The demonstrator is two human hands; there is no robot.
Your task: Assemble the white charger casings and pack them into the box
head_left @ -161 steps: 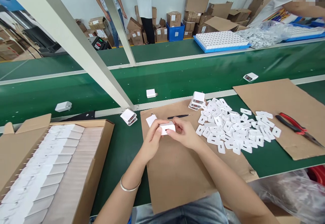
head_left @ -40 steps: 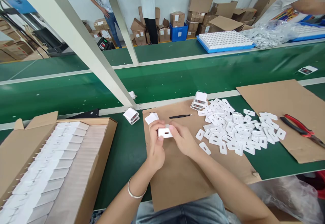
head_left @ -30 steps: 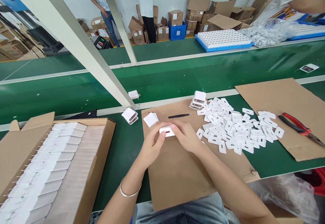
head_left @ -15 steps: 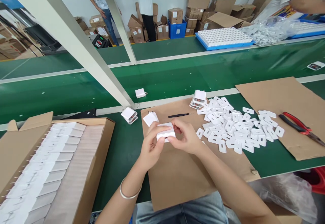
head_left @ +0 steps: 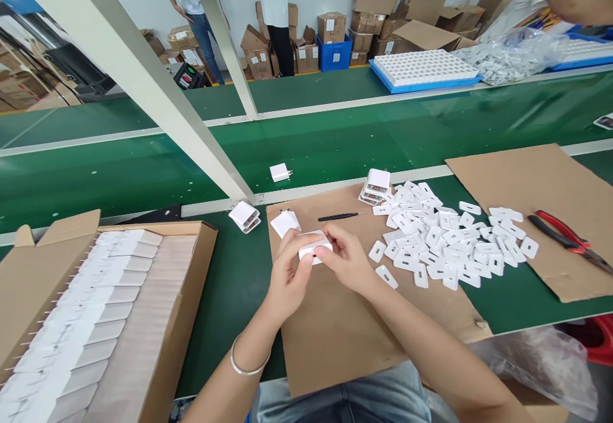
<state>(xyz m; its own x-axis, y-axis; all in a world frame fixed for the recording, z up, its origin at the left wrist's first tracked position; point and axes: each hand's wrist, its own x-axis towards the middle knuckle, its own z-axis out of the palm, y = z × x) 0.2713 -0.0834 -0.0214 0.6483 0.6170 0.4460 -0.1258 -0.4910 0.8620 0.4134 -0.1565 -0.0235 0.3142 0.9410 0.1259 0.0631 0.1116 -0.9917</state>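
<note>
Over the brown cardboard sheet, my left hand (head_left: 290, 276) is closed around a white charger (head_left: 313, 244), fingers over its top and thumb beneath. My right hand (head_left: 347, 260) grips the same charger from the right, its thumb pressed against the slotted end facing me. Just behind my left fingers lies another white charger (head_left: 286, 222) with its prongs pointing away. A thin black tool (head_left: 339, 216) rests beyond my hands. Right of them spreads a heap of small white slotted end plates (head_left: 435, 238), beside a stack of open-ended chargers (head_left: 376, 185).
At left stands an open carton (head_left: 184, 301) with a row of white chargers. Red-handled pliers (head_left: 565, 234) lie on cardboard at right. A frame post (head_left: 191, 148) rises beyond the table's left part. One charger (head_left: 280, 172) sits on the green belt (head_left: 335, 145). People stand behind.
My right thumb has moved up onto the charger's slotted end. Both hands have shifted slightly right. On the belt, the lone charger has travelled right.
</note>
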